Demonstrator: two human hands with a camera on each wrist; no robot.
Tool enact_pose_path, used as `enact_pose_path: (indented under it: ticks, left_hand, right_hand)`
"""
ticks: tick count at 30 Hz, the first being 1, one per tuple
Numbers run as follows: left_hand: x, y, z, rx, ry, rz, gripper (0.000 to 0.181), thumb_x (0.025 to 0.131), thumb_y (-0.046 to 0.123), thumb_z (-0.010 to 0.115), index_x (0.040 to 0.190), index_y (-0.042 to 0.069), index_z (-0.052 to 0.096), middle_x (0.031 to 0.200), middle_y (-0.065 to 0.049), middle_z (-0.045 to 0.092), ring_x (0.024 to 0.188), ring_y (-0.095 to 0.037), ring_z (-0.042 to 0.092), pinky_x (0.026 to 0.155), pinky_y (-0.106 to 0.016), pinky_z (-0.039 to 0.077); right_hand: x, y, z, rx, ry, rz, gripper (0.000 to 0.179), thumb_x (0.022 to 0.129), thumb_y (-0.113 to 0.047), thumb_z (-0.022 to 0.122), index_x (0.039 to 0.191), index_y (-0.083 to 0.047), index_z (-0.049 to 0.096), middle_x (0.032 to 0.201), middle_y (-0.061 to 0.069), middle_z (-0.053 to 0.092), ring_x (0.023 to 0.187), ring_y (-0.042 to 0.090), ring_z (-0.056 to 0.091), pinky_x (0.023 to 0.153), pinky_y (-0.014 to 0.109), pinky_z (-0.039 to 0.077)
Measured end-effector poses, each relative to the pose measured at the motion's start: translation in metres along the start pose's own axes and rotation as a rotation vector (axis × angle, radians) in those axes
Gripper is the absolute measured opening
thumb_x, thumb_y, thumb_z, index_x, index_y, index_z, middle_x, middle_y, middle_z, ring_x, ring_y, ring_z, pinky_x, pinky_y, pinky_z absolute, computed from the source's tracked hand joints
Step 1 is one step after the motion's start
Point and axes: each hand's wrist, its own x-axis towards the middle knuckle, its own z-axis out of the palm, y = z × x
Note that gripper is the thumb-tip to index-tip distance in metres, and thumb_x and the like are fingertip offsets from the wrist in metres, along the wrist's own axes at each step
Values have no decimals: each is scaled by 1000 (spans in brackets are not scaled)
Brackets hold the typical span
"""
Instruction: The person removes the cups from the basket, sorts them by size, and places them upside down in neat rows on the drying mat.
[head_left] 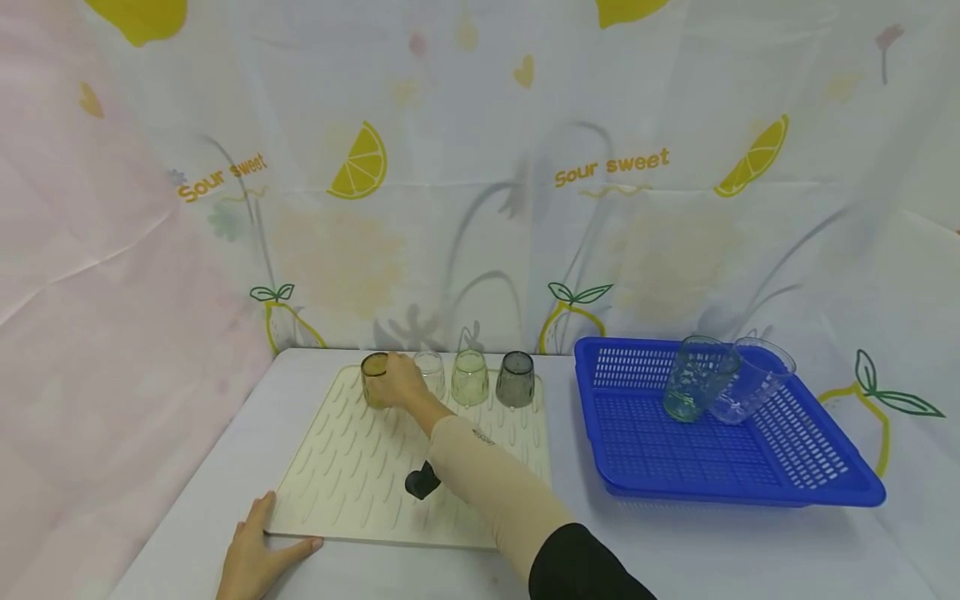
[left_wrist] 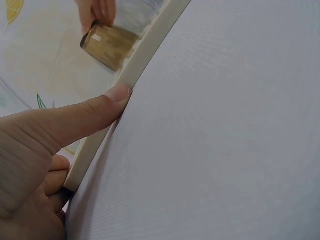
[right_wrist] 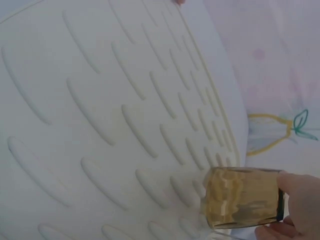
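My right hand [head_left: 405, 385] grips an amber drinking glass [head_left: 373, 392] at its upper end, at the back left of a cream ridged drying mat [head_left: 375, 467]. In the right wrist view the glass [right_wrist: 245, 197] has its wider end towards the mat, with thumb and fingers at the darker, narrower end. Beside it stand three more upturned glasses: a clear glass [head_left: 431, 373], a pale green glass [head_left: 470, 379] and a grey glass [head_left: 516, 380]. My left hand [head_left: 255, 550] spans the mat's near left corner, thumb against the front edge, the other fingers by the left side.
A blue plastic basket [head_left: 705, 492] stands to the right of the mat. Inside it, at the back, lean a bluish-green glass [head_left: 686, 387] and a clear glass [head_left: 746, 392]. A lemon-print cloth [head_left: 465, 208] hangs behind the white table [head_left: 217, 467].
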Motion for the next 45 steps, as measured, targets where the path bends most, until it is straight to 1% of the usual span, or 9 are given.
enact_pose_path:
  ticks: [4,7,14,19,24,28,36,41,45]
  left_hand:
    - [1,1,1,-4,0,1,115,70,37,81,142,-16,9,144,-40,13,125,-66,10,104,-71,15]
    - [1,0,1,-6,-2,-1,114,70,37,81,142,-16,9,145,-40,12,125,-66,10,104,-71,15]
    - [1,-2,0,-6,-10,-15,114,70,38,81,143,-14,10,145,-41,7,126,-67,7,104,-72,12]
    - [2,-3,0,-1,-5,-14,114,70,38,81,143,-14,10,145,-40,7,126,-66,7,105,-71,12]
    - [3,-3,1,-7,-14,-20,114,70,38,80,143,-14,9,145,-40,6,126,-66,7,105,-71,10]
    - [4,-4,0,-13,-26,-27,115,70,38,81,143,-14,8,144,-41,2,126,-67,5,105,-72,7]
    - [6,-3,1,-2,-31,-24,115,69,38,81,142,-15,9,144,-42,3,125,-68,6,103,-73,8]
    - [6,-2,2,11,-23,-26,114,69,39,81,142,-15,11,144,-41,6,125,-67,8,104,-73,9]
    - [5,-2,1,33,2,-31,112,68,40,81,141,-14,16,144,-41,11,123,-68,12,102,-73,11]
  right_hand:
    - [0,2,0,22,27,0,38,86,-31,64,113,-5,61,106,9,66,98,23,63,76,28,54]
    - [-1,4,1,72,56,-9,34,83,-28,66,108,-5,62,101,7,66,93,22,63,72,27,53]
    - [-5,6,-1,167,103,-56,23,78,-27,67,93,-9,66,84,-1,66,77,14,59,60,22,47]
    - [-11,10,-6,258,98,-136,26,81,-25,68,99,-6,67,89,3,69,79,14,61,66,19,48]
    - [-18,19,-10,330,66,-180,41,84,-26,71,116,-1,63,109,10,67,100,21,62,82,23,51]
    - [-22,26,-12,440,38,-199,53,83,-22,73,126,4,55,125,17,60,114,26,58,94,24,49]
    - [-34,38,-22,605,-36,-230,51,86,-18,70,126,9,53,127,21,57,117,31,56,97,24,47]
    - [-43,49,-28,655,-46,-247,48,85,-11,70,125,9,53,126,22,57,116,32,57,95,22,48]
    - [-50,57,-32,686,-61,-250,48,85,-11,71,126,6,54,127,22,57,117,30,57,95,20,47]
